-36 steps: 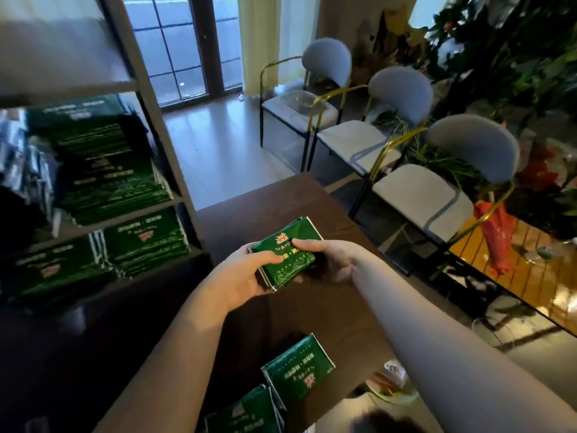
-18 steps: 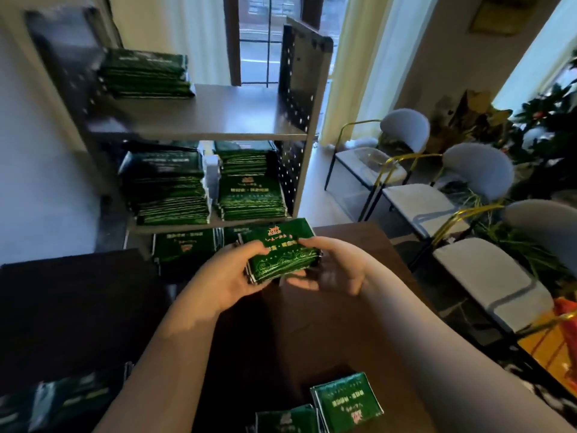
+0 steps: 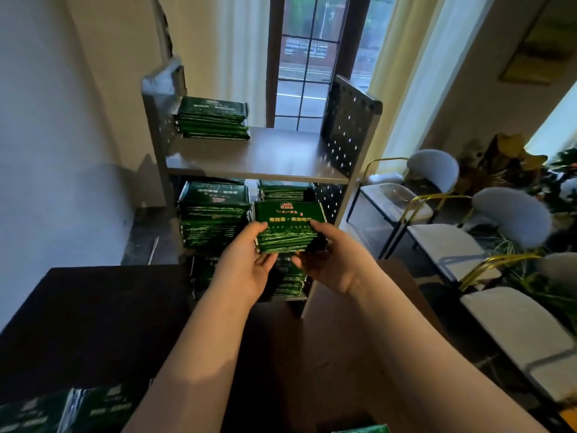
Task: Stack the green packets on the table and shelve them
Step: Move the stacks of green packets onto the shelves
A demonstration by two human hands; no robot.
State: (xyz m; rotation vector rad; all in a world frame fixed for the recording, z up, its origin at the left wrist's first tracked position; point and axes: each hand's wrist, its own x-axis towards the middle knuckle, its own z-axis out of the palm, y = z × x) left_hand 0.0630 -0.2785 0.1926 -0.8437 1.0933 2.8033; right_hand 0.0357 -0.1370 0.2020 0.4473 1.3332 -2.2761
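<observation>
At frame centre, the left hand [image 3: 249,267] and right hand [image 3: 332,260] clamp a small stack of green packets [image 3: 288,228] by its side edges, before the shelf [image 3: 259,160]. The stack is probably light, glossy and slippery, so squeezing both sides should stop sliding.

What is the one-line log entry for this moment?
left hand, right hand: hold packet stack | place: before shelf, middle level | not yet set down

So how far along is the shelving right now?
Done: a finished stack sits on the top shelf, with more stacks below it. In hand: the left hand and right hand grip a new stack at the shelf front, not yet set down. Left: loose packets on the table.
</observation>
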